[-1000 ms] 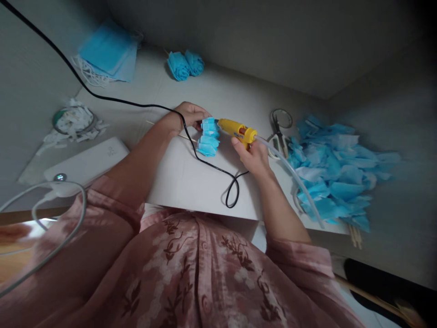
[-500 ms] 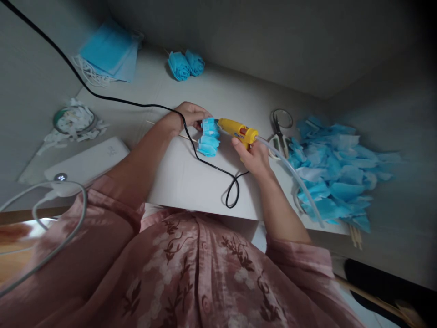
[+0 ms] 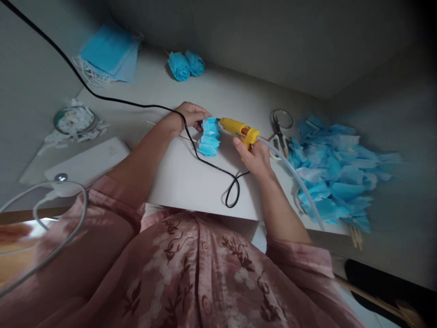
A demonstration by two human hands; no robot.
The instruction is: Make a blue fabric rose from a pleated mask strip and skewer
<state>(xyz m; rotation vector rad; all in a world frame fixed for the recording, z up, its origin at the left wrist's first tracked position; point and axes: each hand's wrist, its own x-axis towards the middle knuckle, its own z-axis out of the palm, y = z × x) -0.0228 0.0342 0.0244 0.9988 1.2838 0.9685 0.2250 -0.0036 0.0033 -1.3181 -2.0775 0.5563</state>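
My right hand (image 3: 256,155) is wrapped round a yellow glue gun (image 3: 235,128), whose nozzle points left. A long clear glue stick (image 3: 297,175) trails from the gun's back end. The nozzle tip is at the upper edge of a pleated strip of light-blue fabric (image 3: 209,136). My left hand (image 3: 193,114) pinches the top of that strip; its fingertips are partly hidden behind it. A thin wooden stick (image 3: 186,137) lies beside the strip, passing under my left wrist. The gun's black cord (image 3: 211,165) crosses over my left wrist and loops on the table.
Two blue fabric roses (image 3: 184,66) lie at the back, and a stack of blue face masks (image 3: 109,50) at back left. White scraps (image 3: 75,119) and a white power bank (image 3: 88,164) sit on the left. Scissors (image 3: 278,132) and a heap of blue fabric pieces (image 3: 337,173) lie right.
The glue gun and my right hand have shifted very slightly to the right. My left hand and the pleated strip stay nearly in place.
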